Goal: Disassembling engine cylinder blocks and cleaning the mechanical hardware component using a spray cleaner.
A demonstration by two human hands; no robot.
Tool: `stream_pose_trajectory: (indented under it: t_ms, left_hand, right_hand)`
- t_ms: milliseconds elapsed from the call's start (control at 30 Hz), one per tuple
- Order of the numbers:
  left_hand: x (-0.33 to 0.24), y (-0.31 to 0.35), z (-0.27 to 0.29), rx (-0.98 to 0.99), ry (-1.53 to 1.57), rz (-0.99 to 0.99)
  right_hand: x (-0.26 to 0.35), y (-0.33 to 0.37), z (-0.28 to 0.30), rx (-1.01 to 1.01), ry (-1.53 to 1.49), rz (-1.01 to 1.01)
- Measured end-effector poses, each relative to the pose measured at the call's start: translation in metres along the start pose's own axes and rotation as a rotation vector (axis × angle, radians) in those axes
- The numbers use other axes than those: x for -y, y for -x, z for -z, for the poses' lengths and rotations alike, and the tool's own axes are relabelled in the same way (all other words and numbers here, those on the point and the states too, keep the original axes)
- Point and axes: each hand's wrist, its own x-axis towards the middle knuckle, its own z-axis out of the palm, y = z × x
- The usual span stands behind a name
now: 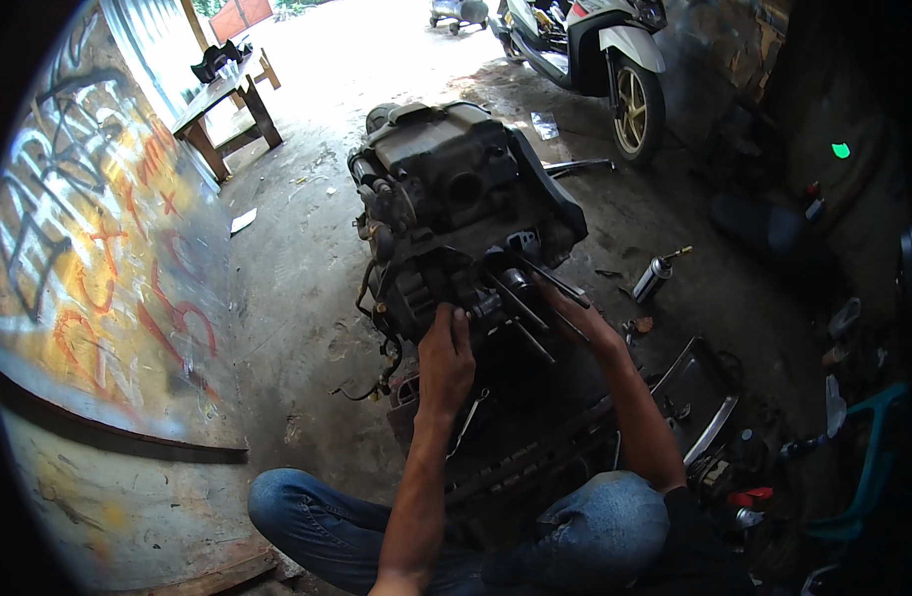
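Scooter engine (441, 149): dark grey, black | scooter (631, 47): white, black | wheel rim (631, 109): gold | wall panel (128, 258): yellow, white, red-and-black scrawl | jeans (605, 521): faded blue | chair (878, 447): teal | floor (292, 214): grey

Blue jeans (607, 521) (paler in patches)

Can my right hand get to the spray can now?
Probably yes: the spray can is on the floor, to the right of your right hand, and nothing seems to stand between them, though that hand is at the engine.

The grey floor (297, 328) bears an engine (446, 164), spray can (651, 280) and scooter (587, 52).
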Motion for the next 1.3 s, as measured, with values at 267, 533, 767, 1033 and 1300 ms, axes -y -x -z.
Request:
stream_pose_trajectory:
  t_ms: [267,533,767,1033,1300]
  left_hand:
    - [-0.006,-0.001,0.002,0.041,-0.020,0.219]
    - [-0.007,-0.004,-0.001,-0.001,0.009,0.142]
    - [-0.009,0.004,-0.003,-0.049,0.032,0.109]
    - [-0.006,-0.002,-0.002,-0.020,0.064,0.195]
    - [-0.012,0.001,-0.003,-0.100,-0.005,0.082]
  right_hand:
    - [0.021,0.000,-0.002,-0.011,-0.048,-0.235]
    - [-0.009,-0.004,0.003,0.024,-0.010,0.106]
    - [-0.005,-0.002,0.005,0.043,0.138,0.103]
    - [-0.018,0.001,0.002,-0.005,0.243,0.338]
    - [-0.017,0.000,0.004,-0.009,0.117,0.249]
